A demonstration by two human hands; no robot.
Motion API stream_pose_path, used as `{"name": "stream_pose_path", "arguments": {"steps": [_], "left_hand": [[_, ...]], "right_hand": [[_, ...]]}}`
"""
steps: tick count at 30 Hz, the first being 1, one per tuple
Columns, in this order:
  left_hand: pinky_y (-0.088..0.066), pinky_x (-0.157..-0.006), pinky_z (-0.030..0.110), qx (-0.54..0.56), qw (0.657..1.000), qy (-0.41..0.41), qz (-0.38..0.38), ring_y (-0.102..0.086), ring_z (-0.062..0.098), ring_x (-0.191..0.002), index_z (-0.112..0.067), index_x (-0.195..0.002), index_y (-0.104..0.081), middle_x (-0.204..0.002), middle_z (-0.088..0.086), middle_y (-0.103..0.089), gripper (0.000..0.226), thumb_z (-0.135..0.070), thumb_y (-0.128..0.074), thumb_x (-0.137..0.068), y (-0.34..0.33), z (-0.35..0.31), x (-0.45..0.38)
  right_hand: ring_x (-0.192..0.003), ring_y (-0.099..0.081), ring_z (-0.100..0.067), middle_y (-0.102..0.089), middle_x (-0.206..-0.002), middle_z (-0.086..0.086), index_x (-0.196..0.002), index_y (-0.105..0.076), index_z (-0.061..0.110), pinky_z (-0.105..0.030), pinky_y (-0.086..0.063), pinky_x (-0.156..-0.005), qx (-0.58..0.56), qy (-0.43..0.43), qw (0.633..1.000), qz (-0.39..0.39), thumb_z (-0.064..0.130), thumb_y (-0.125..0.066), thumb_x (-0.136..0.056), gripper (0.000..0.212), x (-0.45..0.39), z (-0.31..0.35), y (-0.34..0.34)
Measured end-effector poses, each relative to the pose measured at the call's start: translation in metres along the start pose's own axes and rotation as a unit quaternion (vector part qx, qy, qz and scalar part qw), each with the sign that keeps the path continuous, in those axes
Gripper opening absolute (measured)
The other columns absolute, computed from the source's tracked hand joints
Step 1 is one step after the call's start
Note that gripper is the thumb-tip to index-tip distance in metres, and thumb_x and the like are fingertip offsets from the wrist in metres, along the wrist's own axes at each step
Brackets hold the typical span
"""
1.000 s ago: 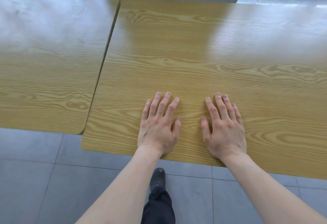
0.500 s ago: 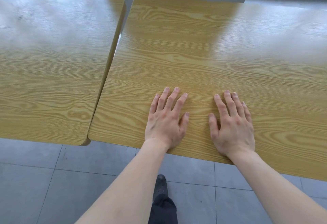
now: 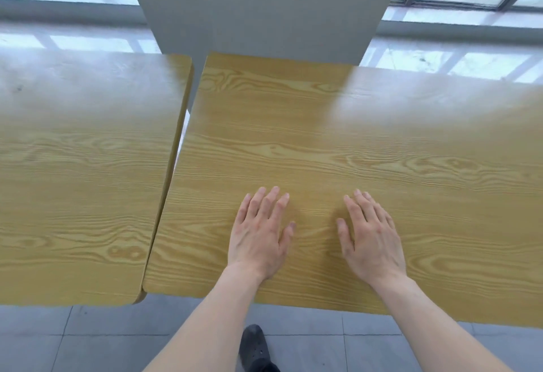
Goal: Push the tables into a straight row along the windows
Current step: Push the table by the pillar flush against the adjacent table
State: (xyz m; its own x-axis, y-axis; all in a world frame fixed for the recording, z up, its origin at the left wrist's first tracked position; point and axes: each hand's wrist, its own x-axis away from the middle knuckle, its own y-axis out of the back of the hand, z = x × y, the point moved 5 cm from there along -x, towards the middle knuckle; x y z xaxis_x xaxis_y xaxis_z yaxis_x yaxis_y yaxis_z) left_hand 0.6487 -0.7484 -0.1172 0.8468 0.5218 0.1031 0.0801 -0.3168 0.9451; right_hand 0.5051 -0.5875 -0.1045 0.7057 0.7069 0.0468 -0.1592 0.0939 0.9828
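Both hands, left (image 3: 258, 239) and right (image 3: 373, 242), lie flat on the right table (image 3: 323, 136).

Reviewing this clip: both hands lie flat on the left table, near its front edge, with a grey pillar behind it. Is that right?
Not quite. In the head view the left hand and right hand lie flat on the right table, not the left table. They are near its front edge, and the grey pillar stands behind it.

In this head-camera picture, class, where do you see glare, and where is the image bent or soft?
Head view: window glare whitens the far parts of the left table and right table; the wide lens bows the table edges; both hands look slightly soft.
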Motion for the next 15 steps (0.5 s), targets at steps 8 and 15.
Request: {"name": "stream_pose_path", "arguments": {"steps": [8,15], "left_hand": [[-0.005,-0.127,0.038,-0.001,1.0,-0.007,-0.029,-0.014,0.018,-0.155,-0.031,-0.157,-0.025,-0.166,-0.007,-0.025,0.059,-0.053,-0.025,-0.103,0.079,0.002,-0.094],[-0.01,-0.127,0.04,-0.019,0.999,0.002,-0.039,-0.017,0.017,-0.154,-0.03,-0.157,-0.027,-0.165,-0.007,-0.027,0.058,-0.053,-0.025,-0.103,0.123,0.005,-0.185]], "right_hand": [[-0.15,-0.034,-0.025,-0.044,-0.158,-0.007,-0.15,-0.045,0.017,-0.041,-0.03,-0.12,-0.022,-0.033,0.999,0.003,0.041,-0.04,-0.102,0.054,-0.078,-0.006,0.05],[-0.15,-0.033,-0.026,-0.04,-0.159,-0.008,-0.152,-0.041,0.017,-0.041,-0.028,-0.121,-0.031,-0.041,0.999,0.009,0.043,-0.04,-0.103,0.055,-0.182,-0.015,0.084]]}}
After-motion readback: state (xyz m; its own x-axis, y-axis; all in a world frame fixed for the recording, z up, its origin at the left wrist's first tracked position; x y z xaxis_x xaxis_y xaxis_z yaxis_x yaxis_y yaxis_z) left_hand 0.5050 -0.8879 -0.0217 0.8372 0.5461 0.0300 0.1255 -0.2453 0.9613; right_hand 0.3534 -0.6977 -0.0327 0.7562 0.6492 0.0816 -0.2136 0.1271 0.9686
